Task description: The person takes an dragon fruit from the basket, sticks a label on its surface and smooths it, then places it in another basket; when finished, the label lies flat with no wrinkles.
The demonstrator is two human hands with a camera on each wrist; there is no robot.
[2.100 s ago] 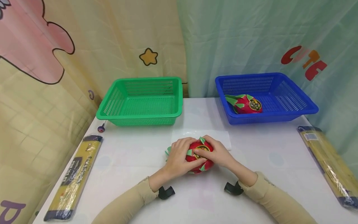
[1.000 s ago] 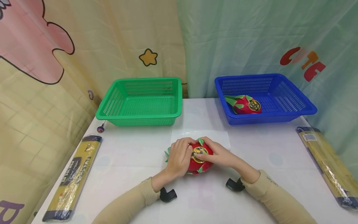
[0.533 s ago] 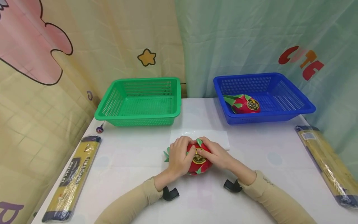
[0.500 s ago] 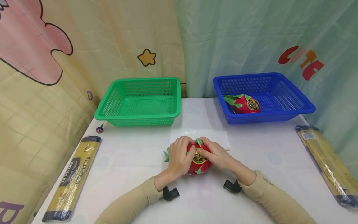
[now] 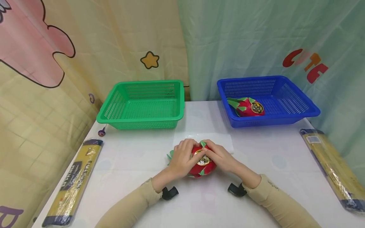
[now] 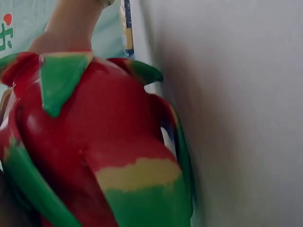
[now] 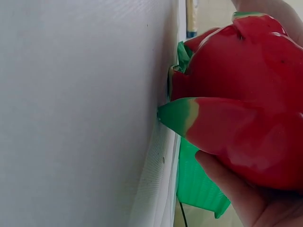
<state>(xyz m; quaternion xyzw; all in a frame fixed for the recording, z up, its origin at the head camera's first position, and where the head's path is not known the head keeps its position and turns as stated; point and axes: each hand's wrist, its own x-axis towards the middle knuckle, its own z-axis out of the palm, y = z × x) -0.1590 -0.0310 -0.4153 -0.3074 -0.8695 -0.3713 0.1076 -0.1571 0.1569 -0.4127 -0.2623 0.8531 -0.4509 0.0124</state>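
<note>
Both hands hold a red dragon fruit (image 5: 199, 171) with green-tipped scales, low over the white table in the head view. My left hand (image 5: 182, 160) curls round its left side, its thumb reaching across the round gold-and-black sticker (image 5: 203, 159). From the right side my right hand (image 5: 223, 157) grips it, with the thumb on the sticker's upper edge, near the left thumb's tip. The left wrist view shows the fruit's glossy skin (image 6: 109, 113) and green scales up close. Fingers (image 7: 232, 189) curl round the fruit's side in the right wrist view.
A green basket (image 5: 139, 121) stands at the back left. A blue basket (image 5: 273, 121) at the back right holds another stickered dragon fruit (image 5: 248, 107). Long yellow packages lie at the left (image 5: 75, 182) and right (image 5: 330, 167). A lollipop (image 5: 101, 132) and a white sheet (image 5: 219, 139) lie nearby.
The left thumb has moved up off the fruit's side and across the sticker. The right thumb has slid to the sticker's top edge. The fruit stays in about the same place.
</note>
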